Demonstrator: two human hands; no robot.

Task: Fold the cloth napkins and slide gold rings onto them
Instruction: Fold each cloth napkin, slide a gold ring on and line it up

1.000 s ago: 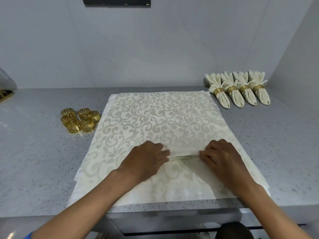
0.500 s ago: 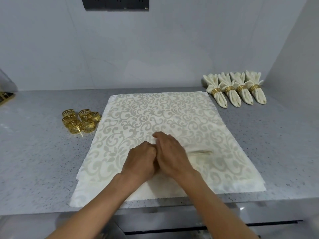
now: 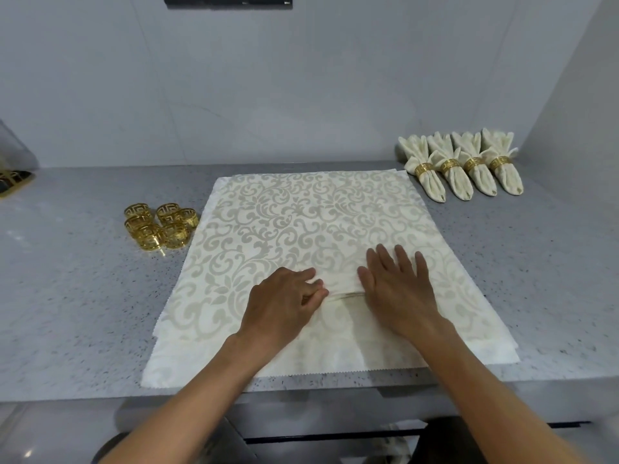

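Observation:
A cream damask napkin (image 3: 301, 222) lies spread flat on the grey speckled counter, on top of other napkins whose edges show at its left and right. A small pleat (image 3: 345, 289) is raised near its middle. My left hand (image 3: 284, 303) pinches the left end of that pleat with curled fingers. My right hand (image 3: 398, 286) lies flat on the cloth just right of the pleat, fingers straight and spread. Several loose gold rings (image 3: 157, 226) are clustered left of the napkin. Several folded napkins with gold rings (image 3: 462, 169) lie in a row at the back right.
The counter (image 3: 67, 296) ends at a front edge just below the napkin's hem. White walls close off the back and the right side. A dark tray-like object (image 3: 13, 179) sits at the far left edge.
My right hand has moved from beside my left hand to the right and opened flat on the cloth. My left hand still holds the pleat.

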